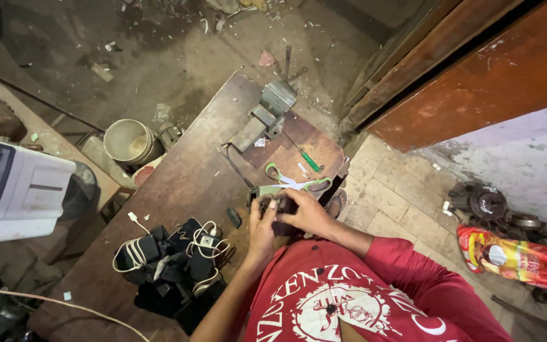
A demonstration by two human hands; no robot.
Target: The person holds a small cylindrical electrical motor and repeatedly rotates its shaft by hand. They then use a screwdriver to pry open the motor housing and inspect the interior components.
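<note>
1. Head view, the landmark: a worn wooden workbench (178,190) runs from lower left to upper centre, and every place below is told from it.

2. Head view, the hands: at the bench's near right edge, the left hand (262,229) and the right hand (308,212) meet over a small dark device (278,206). Both close around it, fingers curled narrow; the left grips from below, while the right covers it from the side. Whether either thumb presses a seam cannot be told.

3. Head view, the tools: green-handled scissors (295,183) lie on the bench just beyond the hands, nearly touching the device. A green-handled screwdriver (310,161) rests a little farther up. A metal vise (267,114) sits at the far end.

4. Head view, the stock: a pile of dark adapters wound with white cables (172,256) lies on the bench to the left of the hands, near but apart.

5. Head view, off the bench: a pale bucket (129,140) stands on the floor to its left, and a red printed bag (515,258) lies on the floor well to its right.

6. Doing it well, as a judgement: the person should keep the device braced over the bench rather than in the air, so loose parts drop onto wood. The supporting hand should stay steady while the other works, and the scissors' blades should point away from the fingers.
</note>
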